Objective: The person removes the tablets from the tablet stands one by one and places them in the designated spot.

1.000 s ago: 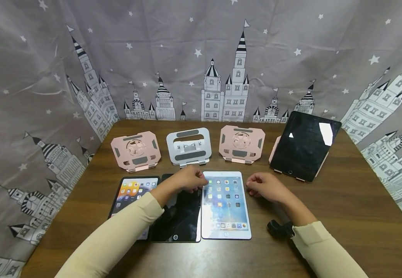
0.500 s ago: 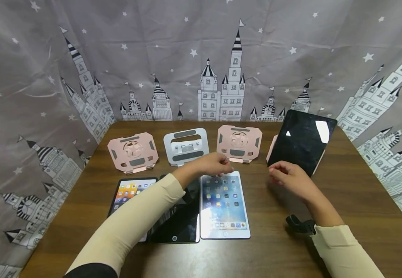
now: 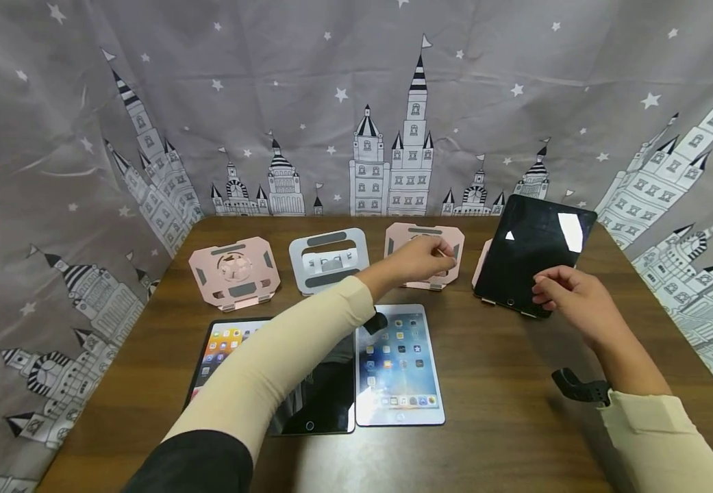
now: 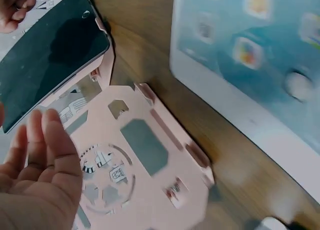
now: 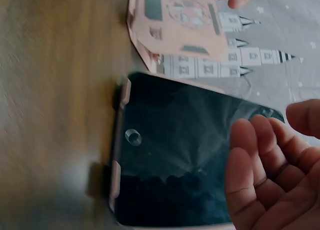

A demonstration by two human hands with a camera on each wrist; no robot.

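Note:
My left hand hovers before the right-hand pink tablet stand, fingers loosely bent and holding nothing. In the left wrist view that hand overlaps the stand's punched plate. My right hand, likewise holding nothing, is in front of the lower right edge of a black tablet. This tablet leans upright on another pink stand, its bottom edge behind small pink lips. Below my left hand a white tablet lies flat with its screen lit.
Left of the white tablet lie a dark-screened tablet and a lit one, both partly hidden by my left sleeve. A silver stand and a pink stand stand behind them. A castle-print curtain hangs at the back.
My left hand has moved right and back from the flat tablets to the pink stand. My right hand has moved right and slightly back to the leaning tablet.

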